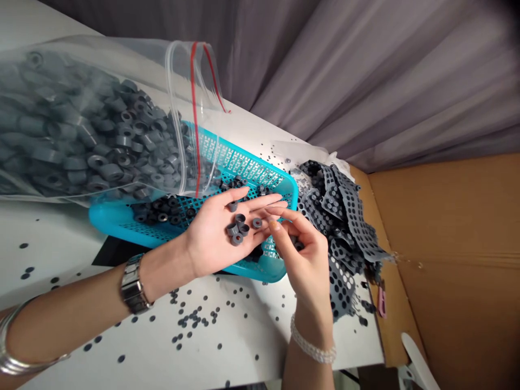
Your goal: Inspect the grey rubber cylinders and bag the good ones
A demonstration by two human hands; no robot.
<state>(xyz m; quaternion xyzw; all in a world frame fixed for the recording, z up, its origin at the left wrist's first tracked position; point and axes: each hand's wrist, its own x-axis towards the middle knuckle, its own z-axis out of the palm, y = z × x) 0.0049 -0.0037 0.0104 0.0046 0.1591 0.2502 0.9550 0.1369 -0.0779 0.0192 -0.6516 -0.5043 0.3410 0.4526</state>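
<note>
My left hand (219,233) is palm up with its fingers stretched out, bearing several small grey rubber rings (238,228). One more ring (257,222) lies at the base of its fingers. My right hand (304,244) is closed in a pinch at the left hand's fingertips; whatever the pinch holds is hidden. Beneath both hands stands a blue plastic basket (260,273) with more dark rings inside. A clear zip bag (93,135) full of grey rings lies at the left, its zip end over the basket.
Perforated dark rubber sheets (345,216) are heaped at the right. Many small black discs (195,319) are scattered over the white table (235,357). A cardboard panel (455,254) and a pink clip (381,301) are at the right. Grey curtain (325,65) hangs behind.
</note>
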